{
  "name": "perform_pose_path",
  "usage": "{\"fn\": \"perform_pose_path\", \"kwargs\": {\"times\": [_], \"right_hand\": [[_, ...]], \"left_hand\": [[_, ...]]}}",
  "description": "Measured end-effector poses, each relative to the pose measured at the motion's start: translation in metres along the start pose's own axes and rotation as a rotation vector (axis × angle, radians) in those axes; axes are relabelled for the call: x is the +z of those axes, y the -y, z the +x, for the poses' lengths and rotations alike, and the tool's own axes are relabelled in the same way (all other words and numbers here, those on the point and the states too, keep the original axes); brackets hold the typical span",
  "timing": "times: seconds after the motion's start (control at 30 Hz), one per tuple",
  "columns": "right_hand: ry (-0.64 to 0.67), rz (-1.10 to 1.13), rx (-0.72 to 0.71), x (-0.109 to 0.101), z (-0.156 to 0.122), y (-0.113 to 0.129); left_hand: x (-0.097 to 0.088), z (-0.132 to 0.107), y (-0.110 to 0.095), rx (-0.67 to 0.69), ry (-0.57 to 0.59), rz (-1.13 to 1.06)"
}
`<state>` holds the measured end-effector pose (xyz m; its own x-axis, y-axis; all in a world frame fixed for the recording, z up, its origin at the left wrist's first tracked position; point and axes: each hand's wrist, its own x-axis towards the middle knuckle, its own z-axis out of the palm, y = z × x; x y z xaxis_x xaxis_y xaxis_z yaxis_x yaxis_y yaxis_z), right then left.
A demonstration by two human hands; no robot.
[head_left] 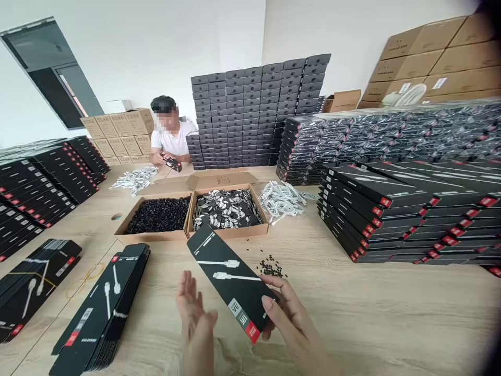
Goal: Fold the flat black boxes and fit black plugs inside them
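My right hand point(287, 313) grips a black cable box point(230, 284) by its near right part, thumb on top and fingers around the edge. The box is printed with white cable plugs and has a red patch at one corner; it is tilted above the table. To its left, my left hand point(195, 308) is raised with fingers apart and nothing in it, not touching the box. Beyond the box, small black pieces point(272, 267) lie scattered on the wood. A stack of flat black box sleeves point(99, 308) lies to the left of my left hand.
Two cardboard trays hold black caps point(158, 215) and round black-and-white tags point(227, 209). White cable bundles point(284, 199) lie beside them. Tall stacks of black boxes point(371, 209) stand right and left point(31, 183). A co-worker point(172, 136) sits across the table, holding a box.
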<state>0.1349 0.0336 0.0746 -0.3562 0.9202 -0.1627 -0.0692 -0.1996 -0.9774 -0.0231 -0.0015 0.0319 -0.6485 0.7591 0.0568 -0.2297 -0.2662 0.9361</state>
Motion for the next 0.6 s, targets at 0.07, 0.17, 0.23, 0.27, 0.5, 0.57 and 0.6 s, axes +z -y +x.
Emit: {"fn": "perform_pose_path", "kwargs": {"times": [0.07, 0.17, 0.23, 0.27, 0.5, 0.57, 0.6], "right_hand": [[0.016, -0.008, -0.007, 0.0, 0.0, -0.005], [0.038, -0.019, 0.008, 0.001, 0.002, -0.01], [0.055, -0.016, 0.017, 0.002, 0.004, -0.01], [0.063, -0.017, 0.019, 0.002, 0.004, -0.01], [0.095, -0.034, 0.034, 0.001, 0.006, -0.004], [0.1, -0.028, 0.043, 0.001, 0.006, -0.005], [0.095, -0.023, 0.048, 0.001, 0.007, -0.006]], "left_hand": [[0.003, 0.003, -0.003, -0.305, 0.062, -0.188], [0.01, 0.005, -0.011, -0.597, 0.135, -0.386], [0.014, 0.004, -0.015, -0.608, 0.077, -0.413], [0.015, 0.004, -0.016, -0.6, 0.045, -0.417], [0.016, 0.007, -0.018, -0.608, -0.025, -0.409], [0.016, 0.007, -0.018, -0.601, -0.024, -0.412], [0.016, 0.007, -0.018, -0.596, -0.028, -0.414]]}}
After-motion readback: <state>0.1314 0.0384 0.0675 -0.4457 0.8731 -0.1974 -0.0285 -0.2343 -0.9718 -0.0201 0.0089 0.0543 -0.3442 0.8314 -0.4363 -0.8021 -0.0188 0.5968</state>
